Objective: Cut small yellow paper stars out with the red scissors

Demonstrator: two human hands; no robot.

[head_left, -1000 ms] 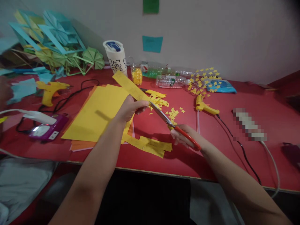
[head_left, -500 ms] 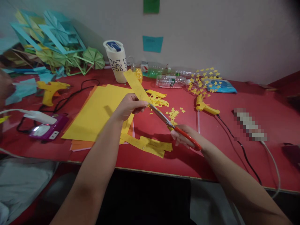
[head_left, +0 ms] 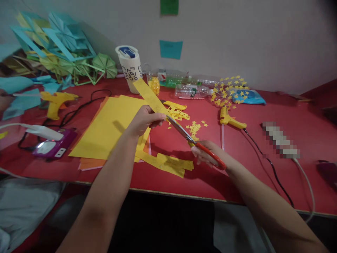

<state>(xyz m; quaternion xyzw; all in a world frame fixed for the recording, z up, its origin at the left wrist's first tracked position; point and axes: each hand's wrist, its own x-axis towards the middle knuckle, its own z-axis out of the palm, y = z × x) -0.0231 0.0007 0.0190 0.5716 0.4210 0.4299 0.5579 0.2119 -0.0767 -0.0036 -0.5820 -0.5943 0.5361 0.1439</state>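
Observation:
Between thumb and fingers, my left hand [head_left: 147, 118] pinches a yellow paper strip [head_left: 149, 95] that slants up to the left. My right hand [head_left: 207, 153] grips red-handled scissors [head_left: 210, 154], their blades reaching the strip's lower end beside my left fingertips. Whether the blades are fully closed is too small to tell. Small cut yellow stars [head_left: 195, 129] lie behind the scissors, near yellow scraps [head_left: 179, 114]. More yellow strips [head_left: 171, 163] rest in front of my hands. A stack of yellow sheets [head_left: 102, 130] lies partly behind my left forearm.
A white tumbler [head_left: 129, 68] and plastic bottles [head_left: 192, 91] stand or lie by the wall. Yellow glue guns [head_left: 231, 121] [head_left: 56, 102] sit at either side, with cords. A purple power block [head_left: 55, 144] is at left, near another person's blurred hand [head_left: 4, 102].
The strip's upper end has swung slightly left and down. My hands and the scissors stay nearly still. At far left, the other person's hand has shifted lower, and blue paper there has moved.

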